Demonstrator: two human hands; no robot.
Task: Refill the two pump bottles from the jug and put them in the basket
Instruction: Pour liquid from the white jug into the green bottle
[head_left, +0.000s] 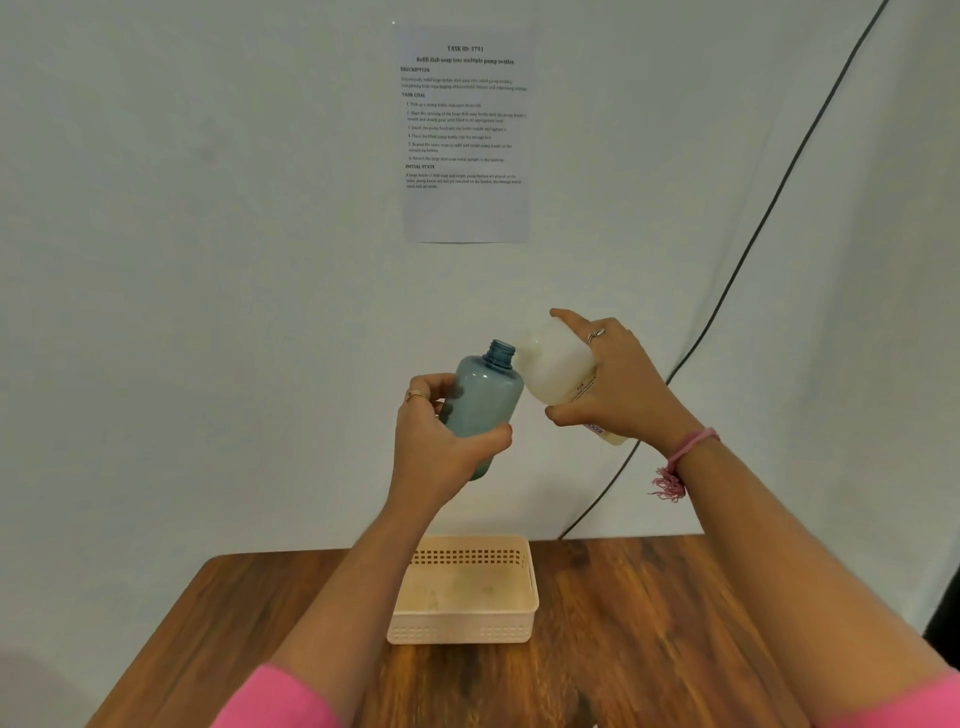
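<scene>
Wooden table (649, 623), basket (467, 631) below: pour under way.
Left hand (441, 441) grips blue bottle (485, 400); right hand (618, 384) grips jug (553, 364); keep spout over neck.

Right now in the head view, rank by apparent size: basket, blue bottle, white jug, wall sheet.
1. wall sheet
2. basket
3. blue bottle and white jug: look alike, and hands cover part of each.
</scene>
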